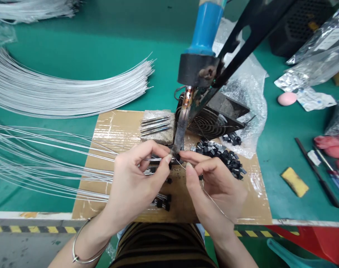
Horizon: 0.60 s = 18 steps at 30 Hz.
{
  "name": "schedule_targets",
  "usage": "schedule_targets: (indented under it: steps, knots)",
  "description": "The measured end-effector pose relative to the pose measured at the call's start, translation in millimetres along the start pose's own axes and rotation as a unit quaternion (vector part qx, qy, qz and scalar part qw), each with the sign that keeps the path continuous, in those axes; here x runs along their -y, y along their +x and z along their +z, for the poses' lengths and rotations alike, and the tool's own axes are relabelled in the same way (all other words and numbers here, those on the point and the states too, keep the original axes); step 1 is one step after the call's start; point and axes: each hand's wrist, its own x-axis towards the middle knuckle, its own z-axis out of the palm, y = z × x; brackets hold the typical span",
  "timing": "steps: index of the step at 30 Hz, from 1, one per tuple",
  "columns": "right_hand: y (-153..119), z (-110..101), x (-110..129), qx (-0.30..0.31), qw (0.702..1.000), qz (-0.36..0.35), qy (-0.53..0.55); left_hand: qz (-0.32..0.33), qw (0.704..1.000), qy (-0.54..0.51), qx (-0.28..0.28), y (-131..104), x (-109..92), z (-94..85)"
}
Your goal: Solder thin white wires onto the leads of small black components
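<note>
Just under the tip of a soldering iron (203, 33) with a blue handle, my two hands meet. My left hand (143, 182) pinches the end of a thin grey wire, thumb against index finger. A fine solder wire (214, 203) runs between the thumb and fingers of my right hand (214, 186), its end near the iron's tip. What exactly touches at the tip is too small to make out. Wires with black connectors (162, 201) lie below my left hand. A pile of small black connectors (222, 154) sits behind my right hand.
A brown cardboard sheet (102, 149) covers the work area. Behind it are a pad with metal rods (158, 137), a black fan (211, 121) and bubble wrap (250, 96). A wire bundle (83, 95) spreads left. At the right lie a yellow sponge (294, 181) and a black stick (318, 173).
</note>
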Motion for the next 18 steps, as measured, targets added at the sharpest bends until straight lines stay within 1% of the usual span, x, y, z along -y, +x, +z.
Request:
schedule_targets:
  steps: [5, 12, 18]
  knots:
    - [-0.6, 0.8, -1.4, -0.012, 1.0, -0.01, 0.002, 0.004, 1.0, 0.001, -0.001, 1.2, -1.1, 0.3]
    - [1.4, -1.2, 3.0, 0.004, 1.0, -0.008, -0.009, 0.006, 1.0, -0.005, 0.004, 0.5, -1.6, 0.5]
    - [-1.1, 1.3, -1.9, -0.006, 1.0, -0.021, -0.01, -0.003, 1.0, -0.001, 0.011, 1.5, -0.7, 2.7]
